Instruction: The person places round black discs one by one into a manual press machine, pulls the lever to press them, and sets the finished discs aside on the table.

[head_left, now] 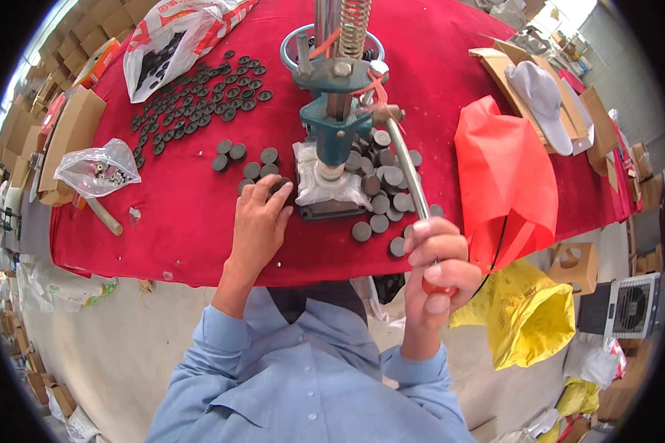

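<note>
A green hand-lever press stands upright in the middle of the red-covered table. My right hand is closed round the red-knobbed end of its metal lever. Left of the press base, my left hand pinches a dark round cap at its fingertips. The press ram comes down onto a pad wrapped in white plastic; what lies under its tip is hidden. A few more dark caps sit just beyond my left fingers. To the right of the base is a heap of dark round caps.
Many ridged black discs spread across the back left, by a white and red bag. A clear bag of small metal parts and a hammer handle lie left. Right are a red bag and a grey cap.
</note>
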### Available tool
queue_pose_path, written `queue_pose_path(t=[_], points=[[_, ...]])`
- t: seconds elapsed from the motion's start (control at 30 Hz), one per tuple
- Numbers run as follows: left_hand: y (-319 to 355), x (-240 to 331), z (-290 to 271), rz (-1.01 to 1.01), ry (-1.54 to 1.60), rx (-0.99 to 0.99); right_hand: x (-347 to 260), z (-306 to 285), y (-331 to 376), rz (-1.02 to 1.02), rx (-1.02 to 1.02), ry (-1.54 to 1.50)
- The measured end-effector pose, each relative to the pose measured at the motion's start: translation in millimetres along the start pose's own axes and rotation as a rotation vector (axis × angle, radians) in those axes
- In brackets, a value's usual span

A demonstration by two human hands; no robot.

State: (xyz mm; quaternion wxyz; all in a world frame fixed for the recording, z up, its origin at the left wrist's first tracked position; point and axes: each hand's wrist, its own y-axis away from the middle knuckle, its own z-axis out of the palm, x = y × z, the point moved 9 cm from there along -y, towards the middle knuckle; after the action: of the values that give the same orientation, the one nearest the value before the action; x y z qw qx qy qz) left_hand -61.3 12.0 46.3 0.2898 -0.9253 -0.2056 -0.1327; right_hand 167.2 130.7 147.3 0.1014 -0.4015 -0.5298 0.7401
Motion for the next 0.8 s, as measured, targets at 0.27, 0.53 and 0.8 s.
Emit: queue_pose_path(t=[0.27, 0.53, 0.8], points=[[-2.1, -9.4, 2.5, -0.015, 0.015, 0.004, -5.4, 9.1, -62.5, 0.014, -0.101, -0.068], [1.9, -24.6, -12.6, -0.205, 0.301, 0.091, 14.9, 28.1, -149.9, 0.245, -0.138, 0.020], [-38.2, 10.7, 5.5, -0.166, 0.406, 0.113, 19.9, 33.5, -161.3, 0.387, -0.083, 0.093]])
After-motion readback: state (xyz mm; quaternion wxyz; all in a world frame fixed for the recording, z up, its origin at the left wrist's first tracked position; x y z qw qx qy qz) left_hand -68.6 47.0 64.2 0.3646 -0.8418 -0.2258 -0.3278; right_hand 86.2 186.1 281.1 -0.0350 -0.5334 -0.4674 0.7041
